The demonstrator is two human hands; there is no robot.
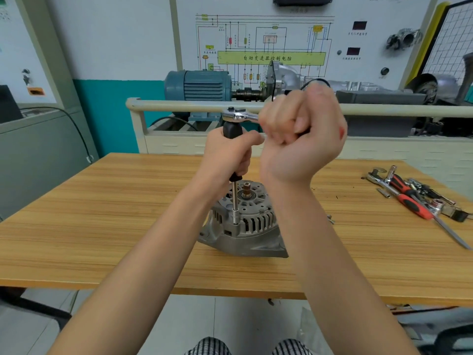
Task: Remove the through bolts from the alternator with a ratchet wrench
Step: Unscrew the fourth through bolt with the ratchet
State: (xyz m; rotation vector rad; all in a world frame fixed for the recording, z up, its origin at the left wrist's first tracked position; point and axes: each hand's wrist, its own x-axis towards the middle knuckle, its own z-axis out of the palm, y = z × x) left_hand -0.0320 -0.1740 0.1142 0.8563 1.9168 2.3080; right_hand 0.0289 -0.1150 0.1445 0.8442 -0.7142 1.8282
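A grey alternator (253,226) sits on the wooden table (102,226), its pulley shaft pointing up. A long extension bar (234,198) stands upright, its socket set on a through bolt at the alternator's near left rim. My left hand (227,155) grips the black handle of the extension bar. On top of the bar sits the chrome ratchet wrench (239,116), lying level and pointing right. My right hand (302,134) grips the ratchet's handle, which is hidden inside the fist.
A pile of tools lies at the table's right: a red-and-black screwdriver (412,201), a spare ratchet (376,176), sockets and bits. Behind the table stands a cream railing (179,105) with a blue electric motor (199,85) and a wiring-diagram board.
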